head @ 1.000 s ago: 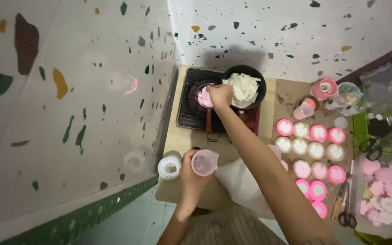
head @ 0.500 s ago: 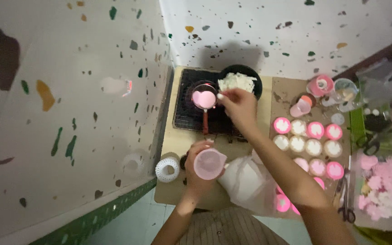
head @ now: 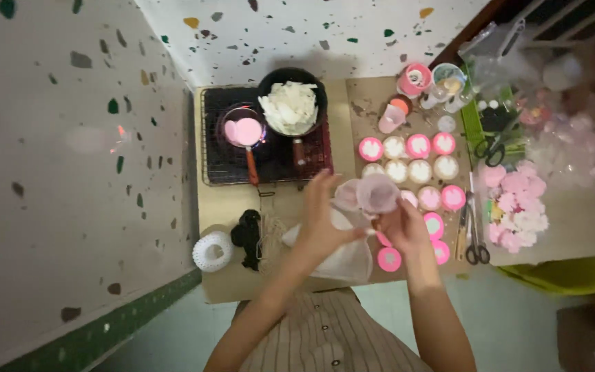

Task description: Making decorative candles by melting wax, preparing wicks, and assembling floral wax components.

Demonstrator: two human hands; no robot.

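hands meet in front of our chest: our left hand (head: 321, 217) is curled round the side of a translucent pink cup (head: 373, 195), and our right hand (head: 404, 227) closes on it from below and the far side, fingers pressed to its wall. we hold the cup above the table's near edge, over a white cloth (head: 342, 258), and we cannot tell whether it holds any liquid.

as far as we can judge, the pouring is partly done. on the brown mat (head: 363, 103) the round moulds (head: 418, 169) sit in rows, some glowing pink, some showing pale white tops, so several look filled and others perhaps wait for colour. on the black burner grate (head: 222, 148) the small pan of pink wax (head: 244, 131) looks to have plenty in it, and the black pan of white flakes (head: 290, 107) beside it looks unmelted. scissors (head: 473, 241) and pink flowers (head: 514, 207) lie untouched at our right.
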